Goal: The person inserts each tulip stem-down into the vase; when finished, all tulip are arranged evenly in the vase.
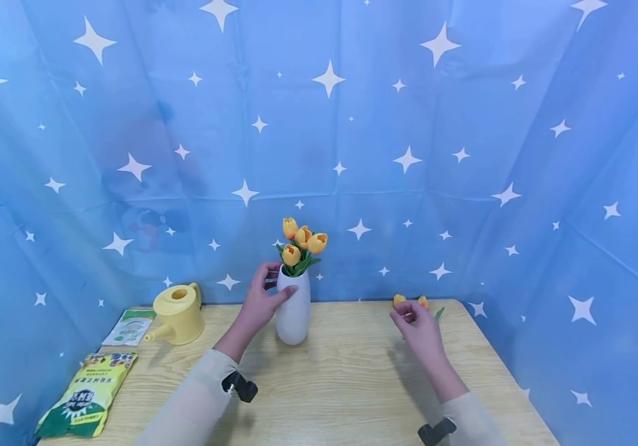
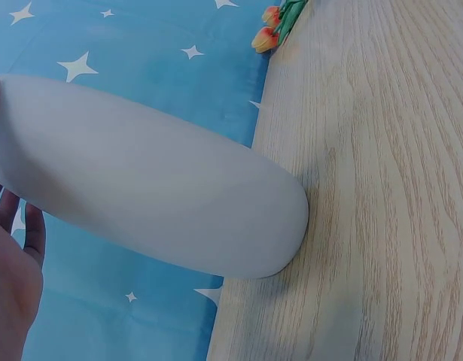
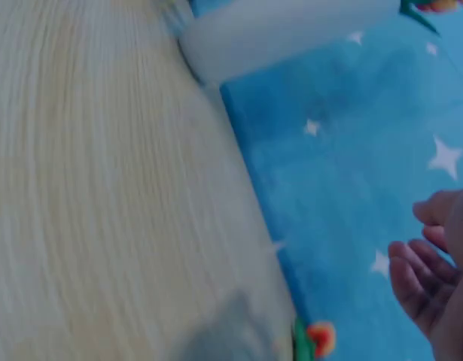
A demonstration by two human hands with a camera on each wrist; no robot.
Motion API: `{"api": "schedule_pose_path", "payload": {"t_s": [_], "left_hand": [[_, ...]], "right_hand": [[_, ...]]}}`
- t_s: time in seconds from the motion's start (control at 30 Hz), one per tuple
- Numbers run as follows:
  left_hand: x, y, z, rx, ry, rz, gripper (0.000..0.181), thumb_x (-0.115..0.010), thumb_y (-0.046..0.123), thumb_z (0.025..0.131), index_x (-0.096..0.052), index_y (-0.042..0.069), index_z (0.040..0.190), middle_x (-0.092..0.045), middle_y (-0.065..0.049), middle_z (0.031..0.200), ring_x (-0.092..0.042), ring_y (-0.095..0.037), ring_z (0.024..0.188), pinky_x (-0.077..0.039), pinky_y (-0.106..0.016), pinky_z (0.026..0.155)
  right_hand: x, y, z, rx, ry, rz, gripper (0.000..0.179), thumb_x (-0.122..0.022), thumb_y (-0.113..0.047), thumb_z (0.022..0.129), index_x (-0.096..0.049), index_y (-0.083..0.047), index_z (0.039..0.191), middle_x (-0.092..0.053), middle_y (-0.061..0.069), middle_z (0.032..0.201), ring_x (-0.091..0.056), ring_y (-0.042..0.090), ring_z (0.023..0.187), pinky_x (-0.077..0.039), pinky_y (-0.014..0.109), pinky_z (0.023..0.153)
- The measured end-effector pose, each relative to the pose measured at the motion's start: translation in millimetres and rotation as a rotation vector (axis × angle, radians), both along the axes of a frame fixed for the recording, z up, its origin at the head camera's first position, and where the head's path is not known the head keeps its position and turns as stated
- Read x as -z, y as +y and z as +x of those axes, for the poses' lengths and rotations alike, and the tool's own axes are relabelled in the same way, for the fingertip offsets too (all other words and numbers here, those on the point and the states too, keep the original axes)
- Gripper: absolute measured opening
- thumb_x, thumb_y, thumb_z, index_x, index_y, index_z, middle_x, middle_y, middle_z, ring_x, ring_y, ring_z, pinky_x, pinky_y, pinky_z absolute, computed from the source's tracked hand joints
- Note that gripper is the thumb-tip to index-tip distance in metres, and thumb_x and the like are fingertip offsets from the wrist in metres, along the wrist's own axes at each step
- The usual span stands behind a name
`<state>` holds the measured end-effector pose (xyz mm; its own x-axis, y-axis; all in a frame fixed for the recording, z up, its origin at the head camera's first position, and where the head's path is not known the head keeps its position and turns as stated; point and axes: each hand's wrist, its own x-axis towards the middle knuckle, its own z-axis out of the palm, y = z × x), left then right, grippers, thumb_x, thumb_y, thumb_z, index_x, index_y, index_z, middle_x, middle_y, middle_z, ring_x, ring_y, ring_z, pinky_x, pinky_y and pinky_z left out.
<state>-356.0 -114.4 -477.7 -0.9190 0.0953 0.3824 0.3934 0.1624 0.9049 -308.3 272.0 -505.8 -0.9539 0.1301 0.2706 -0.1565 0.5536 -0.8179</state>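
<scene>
A white vase (image 1: 295,316) stands upright on the table and bears several orange-yellow tulips (image 1: 303,238) with green leaves. My left hand (image 1: 259,301) grips its upper part, the thumb across the front and the other fingers at the far left side. In the left wrist view the smooth vase (image 2: 156,180) fills the middle, its base on the wood. Over the back right of the table hovers my right hand (image 1: 420,325), its fingers loosely bent and nothing between them. Just beyond it lie more tulips (image 1: 399,300), partly covered by the hand; one tulip (image 3: 321,338) shows in the right wrist view.
On the left of the wooden table (image 1: 347,384) stands a yellow watering can (image 1: 182,325), spout toward the front. Behind it lies a green-and-white packet (image 1: 128,328), and nearer me a yellow-green bag (image 1: 90,393). A blue star-patterned cloth (image 1: 375,111) hangs around the table.
</scene>
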Motion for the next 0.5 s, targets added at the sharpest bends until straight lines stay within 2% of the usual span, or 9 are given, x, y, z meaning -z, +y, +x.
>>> {"api": "schedule_pose_path", "payload": {"t_s": [0.07,0.33,0.5], "left_hand": [[-0.2,0.4,0.5,-0.001,0.001,0.002,0.061,-0.089,0.033,0.097,-0.056,0.016,0.146,-0.059,-0.009,0.146,-0.058,-0.036,0.133,-0.045,-0.065,0.118],[0.1,0.4,0.2,0.004,-0.002,0.001,0.060,-0.089,0.033,0.098,-0.056,0.017,0.146,-0.059,-0.008,0.146,-0.058,-0.035,0.133,-0.045,-0.064,0.118],[-0.1,0.4,0.1,-0.002,0.009,-0.003,0.060,-0.089,0.032,0.098,-0.057,0.016,0.146,-0.059,-0.008,0.146,-0.058,-0.035,0.132,-0.045,-0.063,0.118]], "right_hand": [[5.7,11.6,1.3,0.023,-0.024,0.015,0.021,-0.075,-0.019,0.108,-0.071,-0.004,0.122,-0.073,0.013,0.114,-0.066,0.025,0.101,-0.057,0.027,0.078],[26.3,42.1,6.8,0.071,-0.099,0.094,0.033,-0.075,-0.021,0.107,-0.067,-0.001,0.132,-0.070,0.019,0.124,-0.064,0.026,0.099,-0.055,0.032,0.077],[34.2,50.1,8.9,0.053,-0.161,0.158,0.046,-0.076,-0.017,0.105,-0.060,0.008,0.140,-0.065,0.030,0.130,-0.069,0.036,0.103,-0.062,0.045,0.083]]}}
